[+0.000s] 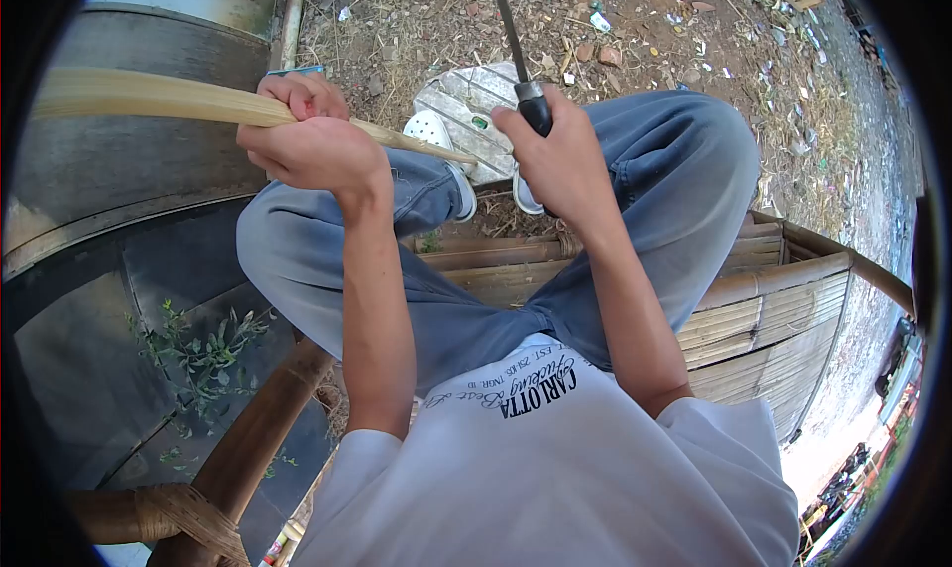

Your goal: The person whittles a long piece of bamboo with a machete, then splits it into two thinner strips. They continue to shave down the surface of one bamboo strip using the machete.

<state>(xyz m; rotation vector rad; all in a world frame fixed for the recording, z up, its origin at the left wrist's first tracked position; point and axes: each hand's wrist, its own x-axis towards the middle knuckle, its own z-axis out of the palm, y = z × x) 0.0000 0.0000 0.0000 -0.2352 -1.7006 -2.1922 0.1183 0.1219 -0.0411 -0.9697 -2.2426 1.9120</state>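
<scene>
My left hand (317,140) is wrapped round a long, pale strip of split bamboo (149,96). The strip runs in from the left edge of the view, and its thin tapered end comes out past my wrist, above my lower legs. In my right hand (565,155) is a knife (535,106) with a black handle and a metal collar. Its narrow dark blade points up and away from me, and the tip is cut off by the top of the view. Blade and bamboo strip are apart.
I sit on a bamboo bench (773,339), knees spread. My white shoes (426,127) are by a weathered board (486,91) on littered ground (645,31). To the left are dark panels (69,339), a leafy plant (208,354) and a lashed bamboo pole (258,428).
</scene>
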